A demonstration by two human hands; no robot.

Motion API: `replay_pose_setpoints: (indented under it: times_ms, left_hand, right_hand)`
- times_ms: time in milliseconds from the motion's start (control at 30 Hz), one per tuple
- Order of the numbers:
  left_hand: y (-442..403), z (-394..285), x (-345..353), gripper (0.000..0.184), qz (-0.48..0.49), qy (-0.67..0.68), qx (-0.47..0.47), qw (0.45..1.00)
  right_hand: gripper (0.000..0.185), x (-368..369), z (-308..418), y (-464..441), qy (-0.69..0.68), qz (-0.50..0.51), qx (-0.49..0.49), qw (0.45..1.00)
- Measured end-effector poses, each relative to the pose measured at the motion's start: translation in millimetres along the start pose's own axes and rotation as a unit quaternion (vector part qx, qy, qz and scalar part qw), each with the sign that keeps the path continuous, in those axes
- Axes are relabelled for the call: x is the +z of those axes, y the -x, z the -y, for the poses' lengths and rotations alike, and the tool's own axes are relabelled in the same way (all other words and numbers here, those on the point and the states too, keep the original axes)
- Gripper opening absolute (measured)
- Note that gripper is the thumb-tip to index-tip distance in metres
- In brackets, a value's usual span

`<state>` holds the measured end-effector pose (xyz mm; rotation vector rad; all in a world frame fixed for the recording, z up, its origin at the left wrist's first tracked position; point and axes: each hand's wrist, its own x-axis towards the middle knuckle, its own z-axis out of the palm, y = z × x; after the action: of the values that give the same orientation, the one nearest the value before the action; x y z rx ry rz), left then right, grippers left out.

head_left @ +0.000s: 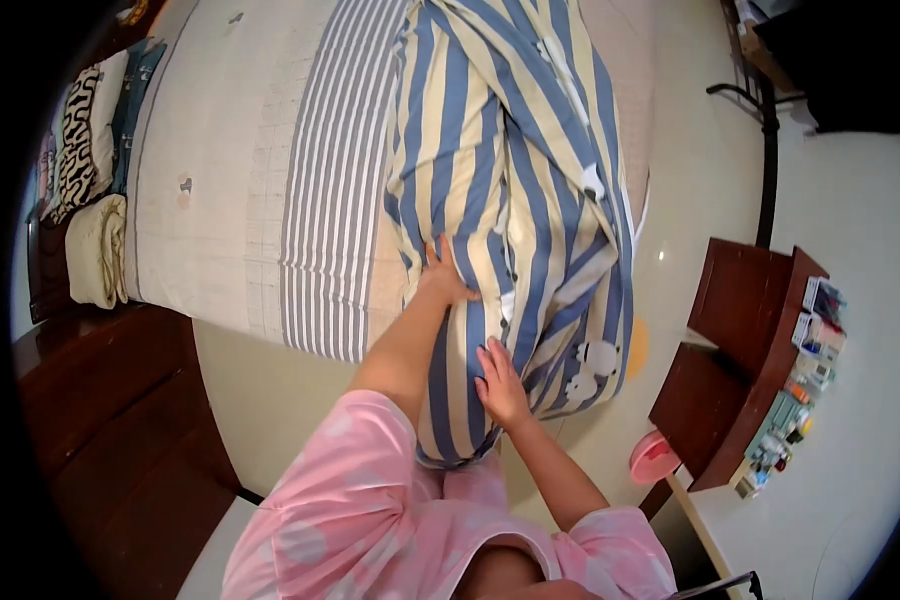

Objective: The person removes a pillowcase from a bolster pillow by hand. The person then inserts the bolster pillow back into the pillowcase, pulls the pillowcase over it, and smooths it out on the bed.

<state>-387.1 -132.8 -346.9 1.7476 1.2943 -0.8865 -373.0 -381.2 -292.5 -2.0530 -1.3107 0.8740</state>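
Note:
A blue-and-cream striped duvet (450,170) with white cartoon animals lies bunched lengthwise across the foot of the bed, its near end hanging toward my body. Lying on its left side, my left hand (444,280) has its fingers spread over the fabric. Closer to me, my right hand (502,386) rests on the duvet beside a fold, fingers stretched out. Neither hand visibly grips the cloth. Left of the duvet, a grey-and-white striped band (335,190) runs across the pale bed sheet (215,200).
Patterned pillows (75,150) and a rolled cream blanket (98,250) sit at the headboard end. A dark wooden cabinet (130,440) stands at left. To the right are a dark red desk (735,300), small bottles and boxes, a pink basin (654,458) and a black stand (768,150).

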Motion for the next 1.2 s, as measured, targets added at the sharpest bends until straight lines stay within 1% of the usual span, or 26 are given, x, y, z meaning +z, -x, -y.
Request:
replay_pose_setpoints:
  times_ms: [33, 133, 167, 233, 267, 300, 333, 367, 400, 433, 500, 533, 567, 667, 700, 800, 833, 933, 967, 1000, 1033, 1100, 1167, 1200]
  left_hand:
    - [-1, 7, 2, 0.144, -0.01, 0.018, 0.019, 1.0]
    - [-7, 46, 13, 0.132, -0.113, 0.062, 0.199, 0.972]
    - [-4, 62, 15, 0.124, -0.096, 0.148, 0.239, 0.955]
    - [8, 81, 19, 0.11, -0.052, 0.316, 0.316, 0.893]
    - [16, 87, 27, 0.103, -0.102, 0.318, 0.315, 0.889]
    - [28, 97, 37, 0.097, -0.151, 0.319, 0.311, 0.882]
    - [53, 103, 42, 0.091, -0.199, 0.321, 0.304, 0.875]
    - [81, 109, 52, 0.081, -0.309, 0.229, 0.29, 0.876]
    - [112, 114, 61, 0.079, -0.314, 0.223, 0.236, 0.892]
    - [138, 121, 74, 0.079, -0.318, 0.216, 0.182, 0.905]
    - [181, 139, 113, 0.087, -0.296, 0.219, 0.145, 0.918]
    - [191, 152, 141, 0.094, -0.271, 0.216, 0.13, 0.929]
    - [194, 164, 165, 0.102, -0.248, 0.213, 0.114, 0.938]
    - [199, 177, 192, 0.112, -0.247, 0.246, 0.079, 0.934]
    - [194, 177, 194, 0.114, -0.274, 0.237, 0.089, 0.928]
    - [159, 183, 187, 0.114, -0.255, 0.299, 0.054, 0.918]
    - [145, 191, 182, 0.1, -0.264, 0.259, 0.065, 0.927]
    - [140, 200, 175, 0.083, -0.219, 0.256, 0.04, 0.941]
    - [139, 202, 178, 0.069, -0.264, 0.243, 0.042, 0.932]
    - [143, 198, 178, 0.066, -0.259, 0.253, 0.03, 0.932]
    - [150, 196, 170, 0.064, -0.253, 0.265, 0.019, 0.931]
    - [151, 198, 165, 0.059, -0.255, 0.273, -0.001, 0.928]
    - [146, 203, 167, 0.054, -0.268, 0.264, -0.017, 0.927]
    - [138, 210, 170, 0.053, -0.251, 0.322, 0.0, 0.913]
  right_hand:
    - [0.058, 9, 6, 16, -0.025, -0.025, 0.002, 0.999]
    - [0.061, 34, 6, 59, -0.089, -0.063, 0.137, 0.984]
    - [0.06, 39, 5, 72, -0.145, 0.001, 0.25, 0.957]
    - [0.057, 53, -3, 101, -0.108, 0.041, 0.269, 0.956]
    - [0.056, 64, -9, 114, -0.088, 0.062, 0.277, 0.955]
    - [0.054, 78, -13, 128, -0.068, -0.016, 0.205, 0.976]
    - [0.054, 79, -1, 135, -0.004, -0.039, 0.194, 0.98]
    - [0.053, 80, 11, 137, 0.061, -0.061, 0.18, 0.98]
    - [0.053, 79, 25, 137, 0.126, -0.084, 0.166, 0.974]
    - [0.052, 83, 35, 136, 0.126, -0.095, 0.166, 0.974]
    - [0.051, 98, 44, 136, 0.113, -0.104, 0.131, 0.98]
    - [0.051, 104, 50, 137, 0.107, -0.108, 0.113, 0.982]
    - [0.052, 112, 60, 135, 0.102, -0.106, 0.117, 0.982]
    - [0.054, 136, 76, 130, 0.071, -0.095, 0.085, 0.989]
    - [0.057, 140, 82, 129, 0.083, -0.074, 0.077, 0.991]
    - [0.061, 141, 87, 131, 0.077, -0.067, 0.037, 0.994]
    - [0.064, 138, 87, 132, 0.093, -0.063, 0.007, 0.994]
    - [0.06, 123, 58, 141, 0.095, 0.043, 0.048, 0.993]
    - [0.058, 122, 37, 151, 0.136, 0.064, 0.061, 0.987]
    - [0.055, 124, 6, 167, 0.177, 0.085, 0.075, 0.978]
    - [0.048, 124, -19, 185, 0.255, 0.078, 0.04, 0.963]
    - [0.036, 125, -35, 194, 0.348, 0.055, -0.02, 0.936]
    - [0.027, 133, -40, 197, 0.381, 0.025, -0.062, 0.922]
    - [0.023, 131, -30, 195, 0.347, 0.051, -0.067, 0.934]
